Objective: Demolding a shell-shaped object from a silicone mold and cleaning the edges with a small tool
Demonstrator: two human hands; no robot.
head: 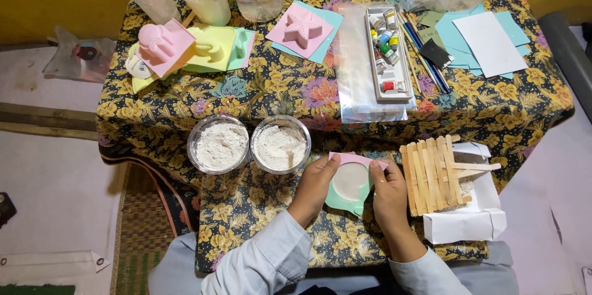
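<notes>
Pink and mint-green at its edges, the mould (350, 182) I am holding is a flat square piece with a round hollow in the middle, and that hollow is filled level with a pale, off-white mass. A pink corner shows at the top and a green corner points down toward me. It sits low in the middle of the view, over the flowered tablecloth (265, 94), just right of two clear tubs of white powder (221, 144) (280, 144) and just left of a raft of wooden craft sticks (433, 174) lying on an open white box (475, 218).

My left hand (314, 187) grips the mould's left edge, thumb on top near the rim of the hollow and the other fingers curled underneath. My right hand (390, 193) grasps the right edge the same way, thumb laid over the upper pink corner. Both wrists come up from the bottom of the view in pale grey-blue sleeves (265, 261), forearms angled inward so the hands face each other across the mould. I cannot tell whether the mould rests on the cloth or is lifted off it.

Farther up the table I see a pink star mould (303, 26), a pink mould (158, 45) beside a yellow one (211, 47), a tray of small paint bottles (388, 54), brushes (425, 54) and sheets of white and teal paper (487, 42).
</notes>
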